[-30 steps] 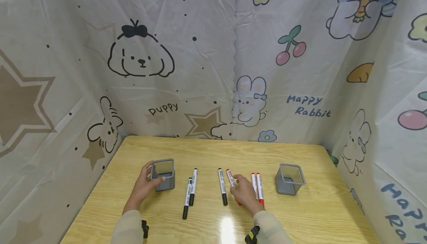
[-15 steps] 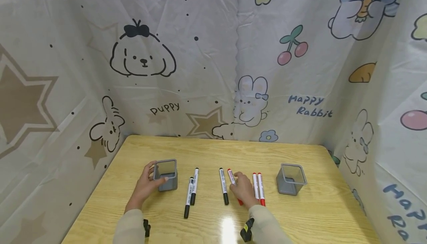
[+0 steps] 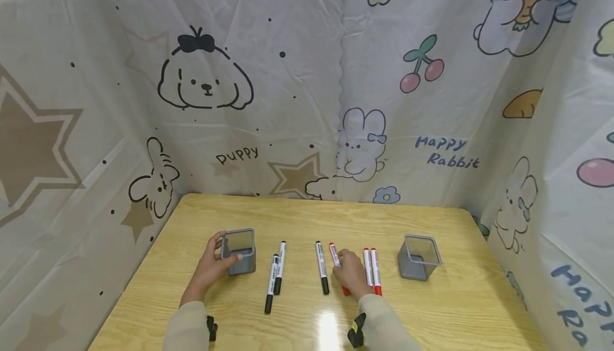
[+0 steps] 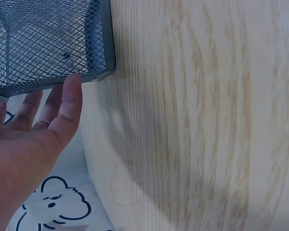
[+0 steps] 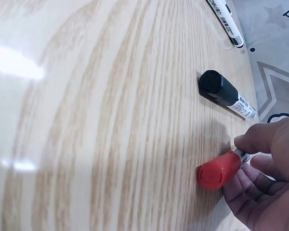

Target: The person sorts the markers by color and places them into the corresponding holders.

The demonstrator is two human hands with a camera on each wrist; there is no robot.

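In the head view my left hand (image 3: pixel 211 267) holds a grey metal-mesh pen holder (image 3: pixel 243 267) at the table's left, thumb across its front and fingers round its left side. The left wrist view shows the fingers against the mesh wall (image 4: pixel 48 43). My right hand (image 3: pixel 352 274) pinches a red-capped whiteboard marker (image 5: pixel 219 171) between thumb and fingers, low over the table; the hand hides its middle from above. Just left of it lies a black-capped marker (image 3: pixel 321 268).
Two more black-capped markers, one nearer (image 3: pixel 271 287) and one farther (image 3: pixel 281 266), lie beside the held holder. Right of my right hand are two red-capped markers (image 3: pixel 376 271). A second mesh holder (image 3: pixel 412 271) stands farther right. Printed curtains (image 3: pixel 297 84) enclose the wooden table (image 3: pixel 431 319).
My right hand has closed in on the red-capped marker, its fingers drawing together around it. The left hand stays on the pen holder; the view shifted slightly.
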